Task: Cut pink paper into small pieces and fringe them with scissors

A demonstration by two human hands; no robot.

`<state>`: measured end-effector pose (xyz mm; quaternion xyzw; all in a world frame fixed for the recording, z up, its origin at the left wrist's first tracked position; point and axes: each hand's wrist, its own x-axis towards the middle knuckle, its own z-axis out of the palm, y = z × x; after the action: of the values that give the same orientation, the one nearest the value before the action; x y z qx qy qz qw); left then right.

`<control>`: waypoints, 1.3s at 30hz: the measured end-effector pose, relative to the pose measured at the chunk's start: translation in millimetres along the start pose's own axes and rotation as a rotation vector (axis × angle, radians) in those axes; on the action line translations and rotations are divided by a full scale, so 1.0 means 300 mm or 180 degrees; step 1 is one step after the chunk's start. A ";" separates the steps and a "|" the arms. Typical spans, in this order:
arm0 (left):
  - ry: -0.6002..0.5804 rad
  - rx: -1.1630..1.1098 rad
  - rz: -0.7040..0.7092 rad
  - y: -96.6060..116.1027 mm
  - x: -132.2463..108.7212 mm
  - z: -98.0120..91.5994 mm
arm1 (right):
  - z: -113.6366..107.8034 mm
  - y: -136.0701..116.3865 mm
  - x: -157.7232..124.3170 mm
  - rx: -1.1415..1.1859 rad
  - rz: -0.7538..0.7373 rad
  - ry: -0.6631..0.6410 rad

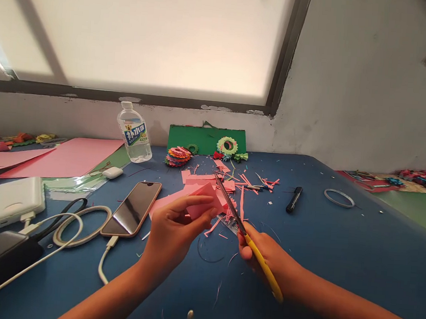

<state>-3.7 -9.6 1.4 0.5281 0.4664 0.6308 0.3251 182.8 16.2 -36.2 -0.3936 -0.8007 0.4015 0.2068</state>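
Between the thumb and fingers of my left hand (172,235) is a folded piece of pink paper (204,207). My right hand (264,254) is closed around the yellow handles of a pair of scissors (258,261). Their blades point up and to the left, right beside the paper's right edge; whether they touch it I cannot tell. Pink paper scraps (242,203) and thin cut strips lie on the blue table (322,266) behind and below the hands.
A phone (135,210) on a cable, a white power bank (14,202) and an earbud case (112,172) lie left. Behind stand a water bottle (135,136) and a green box (207,134) with paper rings before it. Rightward are a black pen-like object (294,199) and a clear ring (339,198).
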 end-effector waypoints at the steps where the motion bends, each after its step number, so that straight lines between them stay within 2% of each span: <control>1: -0.0001 0.0005 -0.0002 -0.001 -0.001 -0.001 | -0.002 0.001 0.000 -0.0080 -0.0024 -0.0024; 6: 0.0011 0.0071 -0.0010 -0.013 -0.006 -0.003 | -0.001 0.007 0.000 -0.0227 -0.0033 -0.0169; 11: -0.0029 0.0218 0.0056 -0.025 -0.007 0.002 | 0.009 0.023 -0.002 -0.0066 -0.0081 -0.0217; 15: -0.0070 0.0306 0.0154 -0.021 -0.007 0.005 | 0.015 0.034 -0.002 0.0125 -0.0078 -0.0169; 22: 0.0001 0.0333 0.0232 -0.021 -0.008 0.010 | 0.012 0.029 0.005 -0.0058 0.0014 -0.0141; 27: -0.0051 0.0205 0.0042 -0.020 -0.011 0.013 | 0.008 0.012 0.001 -0.0209 0.0131 -0.0145; 31: 0.0046 0.0167 -0.0106 -0.014 -0.011 0.010 | 0.007 0.009 0.001 -0.0260 0.0223 -0.0121; 39: 0.0121 0.0257 -0.0203 -0.004 -0.009 0.003 | 0.008 -0.010 0.001 -0.0253 0.0097 -0.0118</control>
<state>-2.4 -11.4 -0.7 0.5136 0.5141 0.6107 0.3145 179.5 14.1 -35.2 -0.4061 -0.8136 0.3797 0.1700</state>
